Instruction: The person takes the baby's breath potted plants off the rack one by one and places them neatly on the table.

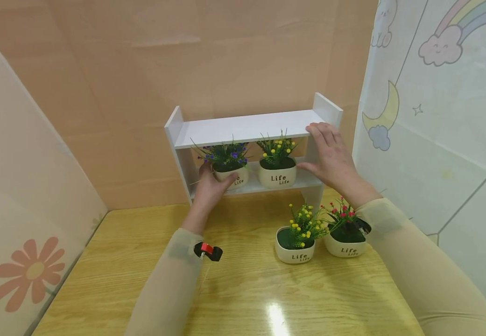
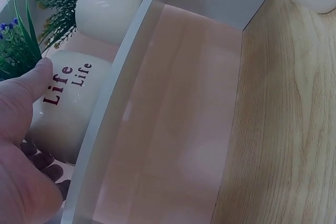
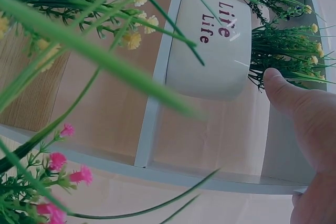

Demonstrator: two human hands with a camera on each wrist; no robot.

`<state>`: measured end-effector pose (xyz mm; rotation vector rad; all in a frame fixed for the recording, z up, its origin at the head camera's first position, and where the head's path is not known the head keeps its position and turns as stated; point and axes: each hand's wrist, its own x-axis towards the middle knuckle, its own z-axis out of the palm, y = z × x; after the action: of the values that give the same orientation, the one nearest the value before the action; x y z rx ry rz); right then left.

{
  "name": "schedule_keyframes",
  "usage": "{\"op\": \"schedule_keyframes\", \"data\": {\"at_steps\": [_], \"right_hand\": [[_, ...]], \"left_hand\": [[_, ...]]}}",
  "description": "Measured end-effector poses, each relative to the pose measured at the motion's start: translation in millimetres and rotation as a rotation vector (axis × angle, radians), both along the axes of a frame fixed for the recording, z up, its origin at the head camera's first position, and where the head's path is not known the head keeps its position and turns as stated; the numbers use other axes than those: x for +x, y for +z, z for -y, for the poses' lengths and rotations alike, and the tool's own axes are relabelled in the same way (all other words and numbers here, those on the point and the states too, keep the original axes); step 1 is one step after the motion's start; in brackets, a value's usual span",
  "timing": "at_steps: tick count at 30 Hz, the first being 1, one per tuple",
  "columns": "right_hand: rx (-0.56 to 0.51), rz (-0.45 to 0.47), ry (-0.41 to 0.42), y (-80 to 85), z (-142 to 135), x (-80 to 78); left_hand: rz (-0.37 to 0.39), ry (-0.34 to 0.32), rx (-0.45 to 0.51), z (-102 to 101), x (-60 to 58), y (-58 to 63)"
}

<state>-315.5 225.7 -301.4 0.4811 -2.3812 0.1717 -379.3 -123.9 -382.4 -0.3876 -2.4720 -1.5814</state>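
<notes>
A white two-tier shelf stands against the back wall. On its lower board, at the left, my left hand grips a cream "Life" pot of purple flowers, the thumb across its front. The left wrist view shows that thumb at the rim of the pot and fingers round its far side. Beside it on the same board sits a yellow-flowered pot. My right hand rests its fingers on the right end of the upper board. Its thumb stretches toward the yellow flowers.
A second yellow-flowered pot and a pink-flowered pot stand on the wooden table, in front of the shelf's right side. The right forearm passes close over the pink flowers. Printed panels rise on both sides.
</notes>
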Motion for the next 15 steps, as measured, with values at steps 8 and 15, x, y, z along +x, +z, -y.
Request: {"op": "schedule_keyframes", "data": {"at_steps": [8, 15], "right_hand": [[-0.001, -0.002, -0.003, 0.0, -0.2, 0.6], [-0.004, -0.001, -0.004, 0.3, 0.7, 1.5]], "left_hand": [[-0.032, -0.029, 0.031, -0.3, -1.9, 0.9], [-0.074, -0.039, 0.044, -1.2, -3.9, 1.8]]}}
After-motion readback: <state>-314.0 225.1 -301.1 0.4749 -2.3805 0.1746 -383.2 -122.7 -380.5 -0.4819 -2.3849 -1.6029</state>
